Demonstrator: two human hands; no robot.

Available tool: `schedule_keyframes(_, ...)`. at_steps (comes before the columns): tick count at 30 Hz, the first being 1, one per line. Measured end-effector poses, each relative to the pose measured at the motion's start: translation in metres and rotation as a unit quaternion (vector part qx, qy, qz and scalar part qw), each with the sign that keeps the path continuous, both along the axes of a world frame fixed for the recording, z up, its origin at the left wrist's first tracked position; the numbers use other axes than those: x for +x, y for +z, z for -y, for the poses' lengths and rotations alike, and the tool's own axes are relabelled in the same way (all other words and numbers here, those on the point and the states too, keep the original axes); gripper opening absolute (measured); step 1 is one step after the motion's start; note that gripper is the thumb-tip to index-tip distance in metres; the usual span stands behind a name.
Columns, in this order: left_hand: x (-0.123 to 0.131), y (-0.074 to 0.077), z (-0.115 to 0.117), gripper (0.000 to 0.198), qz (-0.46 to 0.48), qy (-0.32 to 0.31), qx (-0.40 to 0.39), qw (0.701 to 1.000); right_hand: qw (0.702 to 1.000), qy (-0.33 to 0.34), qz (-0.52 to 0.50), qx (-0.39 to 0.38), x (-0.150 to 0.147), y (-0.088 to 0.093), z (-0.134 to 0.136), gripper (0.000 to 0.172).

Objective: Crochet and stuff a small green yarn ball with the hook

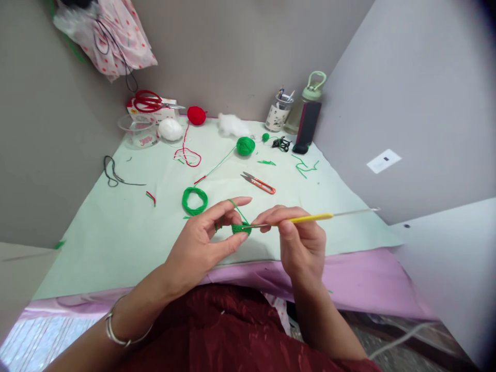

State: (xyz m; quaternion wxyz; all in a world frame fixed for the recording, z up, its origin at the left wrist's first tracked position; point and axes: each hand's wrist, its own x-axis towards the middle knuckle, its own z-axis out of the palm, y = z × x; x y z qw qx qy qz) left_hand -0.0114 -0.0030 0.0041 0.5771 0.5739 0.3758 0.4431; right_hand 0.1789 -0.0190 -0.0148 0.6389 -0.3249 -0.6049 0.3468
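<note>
Between the thumb and fingers of my left hand (201, 237) is a small green crochet piece (241, 229). Green yarn runs over the raised left index finger down to the piece. My right hand (304, 243) is closed around a crochet hook with a yellow handle (312, 218); one metal end meets the crochet piece, and the other points to the right. Whether the tip sits inside a stitch is too small to tell. Just beyond my left hand lies a coil of green yarn (195, 189), and orange-handled thread snips (259, 183) rest further back.
Behind are a green yarn ball (245, 146), a red yarn ball (197, 115), a white yarn ball (170, 129), a clear plastic tub (139, 135) and red-handled scissors (149, 102). A pen cup (279, 113), a bottle (310, 95) and a phone on a stand (308, 126) stand back right. Walls enclose the table.
</note>
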Motion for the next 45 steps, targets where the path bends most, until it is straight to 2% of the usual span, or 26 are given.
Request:
schedule_keyframes(6,0.004,-0.003,0.0,0.03,-0.072,0.067,0.137,0.986,0.985,-0.035,0.137,0.104,0.0,0.002,0.006,0.023)
schedule_keyframes(11,0.005,-0.005,-0.003,0.026,-0.092,0.076,0.171,0.978,0.936,-0.105,0.262,0.209,-0.002,-0.006,0.006,0.027)
schedule_keyframes(13,0.006,-0.005,-0.003,0.028,-0.079,0.08,0.155,0.982,0.908,-0.149,0.301,0.25,-0.004,-0.011,0.006,0.032)
schedule_keyframes(16,0.009,-0.006,0.003,0.031,-0.025,0.08,0.085,0.993,0.868,-0.198,0.336,0.309,-0.007,-0.018,0.005,0.038)
schedule_keyframes(19,0.012,-0.008,0.008,0.039,0.061,0.06,-0.01,0.996,0.855,-0.238,0.343,0.308,-0.011,-0.024,0.007,0.043)
schedule_keyframes(22,0.013,-0.008,0.008,0.055,0.177,-0.013,-0.148,0.973,0.871,-0.248,0.33,0.267,-0.013,-0.025,0.01,0.048)
schedule_keyframes(24,0.01,-0.007,0.003,0.057,0.22,-0.047,-0.216,0.95,0.905,-0.222,0.272,0.24,-0.013,-0.021,0.01,0.042)
schedule_keyframes(27,0.005,-0.005,-0.003,0.05,0.22,-0.03,-0.222,0.949,0.967,-0.166,0.116,0.153,-0.013,-0.011,0.008,0.026)
schedule_keyframes(29,0.002,-0.004,-0.005,0.043,0.207,-0.017,-0.193,0.959,0.989,-0.128,0.016,0.069,-0.013,-0.006,0.006,0.02)
schedule_keyframes(32,0.003,-0.007,-0.003,0.039,0.169,-0.03,-0.144,0.975,0.996,-0.068,-0.062,-0.013,-0.014,-0.006,0.004,0.016)
schedule_keyframes(37,0.009,-0.01,0.002,0.05,0.126,-0.026,-0.099,0.987,0.997,-0.035,-0.07,-0.023,-0.017,-0.011,0.004,0.015)
schedule_keyframes(40,0.008,-0.007,0.0,0.055,0.156,-0.039,-0.133,0.978,0.996,-0.026,-0.082,-0.02,-0.015,-0.007,0.001,0.014)
schedule_keyframes(45,0.001,-0.006,-0.004,0.051,0.228,-0.13,-0.208,0.942,0.987,-0.001,-0.136,-0.089,-0.01,0.002,-0.005,0.022)
